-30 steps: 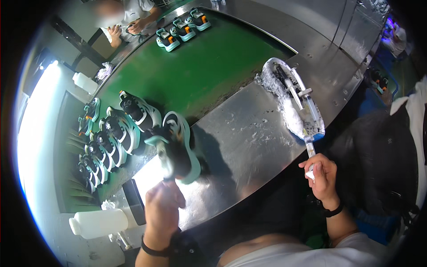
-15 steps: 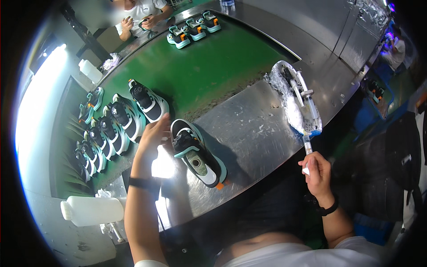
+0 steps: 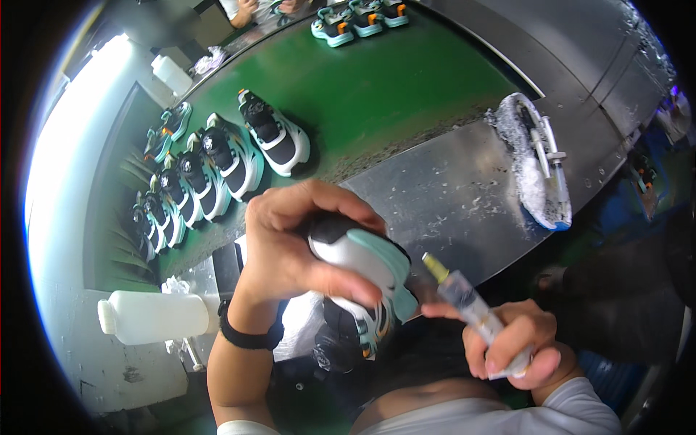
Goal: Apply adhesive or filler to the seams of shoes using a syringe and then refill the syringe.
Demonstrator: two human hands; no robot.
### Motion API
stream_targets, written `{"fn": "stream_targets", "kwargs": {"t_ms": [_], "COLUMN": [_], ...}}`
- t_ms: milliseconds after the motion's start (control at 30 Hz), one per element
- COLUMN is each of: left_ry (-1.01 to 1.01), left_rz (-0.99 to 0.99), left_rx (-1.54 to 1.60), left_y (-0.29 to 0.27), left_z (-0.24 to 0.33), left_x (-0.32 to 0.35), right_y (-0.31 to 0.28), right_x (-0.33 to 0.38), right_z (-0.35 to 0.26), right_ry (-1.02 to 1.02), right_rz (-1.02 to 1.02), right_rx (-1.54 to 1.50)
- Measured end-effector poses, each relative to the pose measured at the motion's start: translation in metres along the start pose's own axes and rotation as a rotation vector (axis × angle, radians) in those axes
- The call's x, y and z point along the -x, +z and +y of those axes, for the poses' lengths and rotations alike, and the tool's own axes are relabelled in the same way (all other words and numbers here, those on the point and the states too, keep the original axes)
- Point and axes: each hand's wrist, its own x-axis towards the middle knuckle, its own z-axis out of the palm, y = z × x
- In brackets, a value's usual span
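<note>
A black, white and mint sneaker [image 3: 361, 262] is tilted up in my left hand [image 3: 279, 243], its fingers and thumb wrapped round the heel or toe end; which end I cannot tell. My right hand [image 3: 516, 339] is closed round a clear syringe [image 3: 470, 304] with a yellowish tip. That tip points up and left toward the sneaker, with a small gap between them. Beyond my left hand, another sneaker [image 3: 277, 138] stands at the near end of a row of matching sneakers [image 3: 232, 156] on the green belt [image 3: 384, 94].
To the right, a shoe-shaped tray [image 3: 533, 163] holds white fluff and slim tools on the metal table [image 3: 442, 188]. A white plastic bottle [image 3: 156, 317] lies at lower left; another bottle [image 3: 171, 75] is farther back. Three sneakers [image 3: 359, 22] stand at the far end near another person's hands [image 3: 290, 6].
My left hand has picked the sneaker up off the metal table and brought it nearer, tilting it. My right hand has moved the syringe away from the tray, leftward toward the sneaker.
</note>
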Motion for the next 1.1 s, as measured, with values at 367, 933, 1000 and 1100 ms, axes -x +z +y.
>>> {"fn": "stream_targets", "kwargs": {"t_ms": [367,933,1000,1100], "left_ry": [0.245,0.256,0.189,0.200], "left_rz": [-0.143,-0.150,0.020,-0.039], "left_rx": [0.029,0.074,0.205,0.272], "left_y": [0.003,-0.005,-0.005,-0.022], "left_z": [-0.003,-0.020,-0.025,-0.040], "left_x": [-0.001,0.000,0.008,0.009], "right_y": [0.010,0.002,0.006,0.006], "right_x": [-0.031,-0.017,-0.014,-0.014], "right_z": [0.003,0.023,0.031,0.044], "right_ry": [-0.004,0.116,0.133,0.178], "right_rz": [-0.180,-0.142,-0.112,-0.091], "right_rx": [-0.172,-0.188,-0.235,-0.300]}}
